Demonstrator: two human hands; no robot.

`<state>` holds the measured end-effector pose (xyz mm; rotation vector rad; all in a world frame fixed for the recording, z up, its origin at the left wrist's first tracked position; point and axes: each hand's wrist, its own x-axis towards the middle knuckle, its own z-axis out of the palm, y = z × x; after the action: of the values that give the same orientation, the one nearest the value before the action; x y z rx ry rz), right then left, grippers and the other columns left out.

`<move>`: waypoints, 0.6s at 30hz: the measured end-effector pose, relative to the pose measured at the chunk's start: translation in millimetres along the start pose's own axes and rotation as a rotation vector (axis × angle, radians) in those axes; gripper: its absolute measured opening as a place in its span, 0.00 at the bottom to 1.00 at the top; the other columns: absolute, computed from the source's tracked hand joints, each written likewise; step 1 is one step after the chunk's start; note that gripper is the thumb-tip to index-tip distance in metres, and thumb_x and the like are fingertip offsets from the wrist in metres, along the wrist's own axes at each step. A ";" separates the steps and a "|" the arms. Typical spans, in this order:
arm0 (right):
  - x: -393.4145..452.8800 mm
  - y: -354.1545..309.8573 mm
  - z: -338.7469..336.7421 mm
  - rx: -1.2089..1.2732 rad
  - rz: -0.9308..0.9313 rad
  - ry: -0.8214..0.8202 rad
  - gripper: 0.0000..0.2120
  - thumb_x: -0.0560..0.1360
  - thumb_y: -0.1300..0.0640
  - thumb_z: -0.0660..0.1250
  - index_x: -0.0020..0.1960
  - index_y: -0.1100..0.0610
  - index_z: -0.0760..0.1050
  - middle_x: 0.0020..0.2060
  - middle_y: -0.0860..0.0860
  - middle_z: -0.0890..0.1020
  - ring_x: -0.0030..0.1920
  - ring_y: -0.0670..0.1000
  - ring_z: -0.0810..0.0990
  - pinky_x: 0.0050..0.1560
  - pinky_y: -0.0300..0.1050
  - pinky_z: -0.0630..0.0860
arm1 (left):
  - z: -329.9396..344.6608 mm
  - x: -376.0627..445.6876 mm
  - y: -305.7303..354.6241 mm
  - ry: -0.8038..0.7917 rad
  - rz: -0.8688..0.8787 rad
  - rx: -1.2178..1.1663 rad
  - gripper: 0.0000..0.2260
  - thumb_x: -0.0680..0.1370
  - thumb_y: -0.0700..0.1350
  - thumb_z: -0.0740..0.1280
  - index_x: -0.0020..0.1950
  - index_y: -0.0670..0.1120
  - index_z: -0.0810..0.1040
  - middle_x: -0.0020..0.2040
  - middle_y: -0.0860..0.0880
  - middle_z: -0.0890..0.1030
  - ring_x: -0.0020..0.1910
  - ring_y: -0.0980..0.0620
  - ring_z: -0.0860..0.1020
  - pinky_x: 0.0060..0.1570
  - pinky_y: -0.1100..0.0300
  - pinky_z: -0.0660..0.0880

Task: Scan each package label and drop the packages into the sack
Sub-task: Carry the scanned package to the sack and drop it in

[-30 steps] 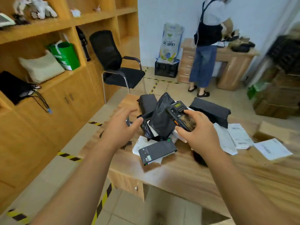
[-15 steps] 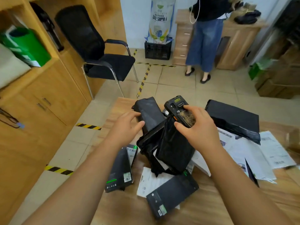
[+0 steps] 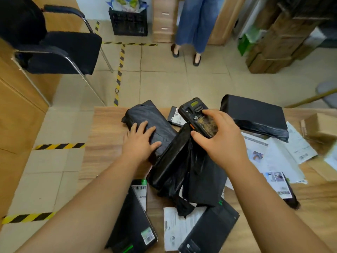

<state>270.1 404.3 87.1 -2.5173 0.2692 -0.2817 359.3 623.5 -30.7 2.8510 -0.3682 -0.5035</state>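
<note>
We have our left hand (image 3: 141, 141) lying flat on a black wrapped package (image 3: 145, 117) at the far left of the wooden table (image 3: 104, 136); the fingers are spread and nearly straight on its top, so it presses and does not grasp. Our right hand (image 3: 221, 141) is closed around the handheld scanner (image 3: 196, 114), thumb at its near side, fingers over the top, and it is held above the pile.

The package is wrapped in thin plastic film with many wrinkles. We judge it is soft on the outside with something more firm inside, because it keeps a block shape. It is probably light. The film looks smooth and may slip under flat fingers, so we would take it by the long edges, thumb on one side and fingers on the other, not by the loose film.

We cannot see a label on its top side; maybe it is under, so we would need to turn it.

Beside it lies a crumpled black bag (image 3: 182, 167), much more limp. Flat dark boxes (image 3: 133, 221) with printed labels lie nearer to us and look stiff. The sack is not visible here
</note>
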 end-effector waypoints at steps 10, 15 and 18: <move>-10.6 -17.2 15.2 0.020 0.060 0.011 0.28 0.69 0.45 0.74 0.67 0.43 0.72 0.63 0.43 0.75 0.63 0.45 0.72 0.56 0.43 0.70 | -39.1 3.9 -98.1 -0.054 -0.003 0.031 0.25 0.80 0.58 0.63 0.77 0.62 0.61 0.82 0.54 0.49 0.80 0.45 0.45 0.77 0.42 0.47; -16.0 -23.7 18.5 0.022 0.070 0.009 0.28 0.69 0.45 0.74 0.67 0.42 0.71 0.63 0.42 0.74 0.63 0.45 0.72 0.56 0.42 0.70 | -30.2 -10.9 -69.6 0.063 -0.037 -0.114 0.29 0.78 0.64 0.62 0.78 0.58 0.62 0.81 0.51 0.53 0.79 0.44 0.50 0.76 0.43 0.53; -19.7 -25.4 19.1 -0.006 0.083 -0.010 0.28 0.69 0.44 0.73 0.67 0.40 0.70 0.63 0.40 0.73 0.63 0.43 0.71 0.56 0.45 0.71 | -17.7 -15.7 -32.8 -0.033 -0.149 -0.087 0.40 0.73 0.73 0.60 0.80 0.58 0.53 0.82 0.50 0.45 0.80 0.41 0.44 0.76 0.42 0.49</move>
<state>259.5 439.9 83.6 -2.5051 0.3699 -0.2354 358.1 662.0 -18.2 2.8018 -0.1362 -0.5796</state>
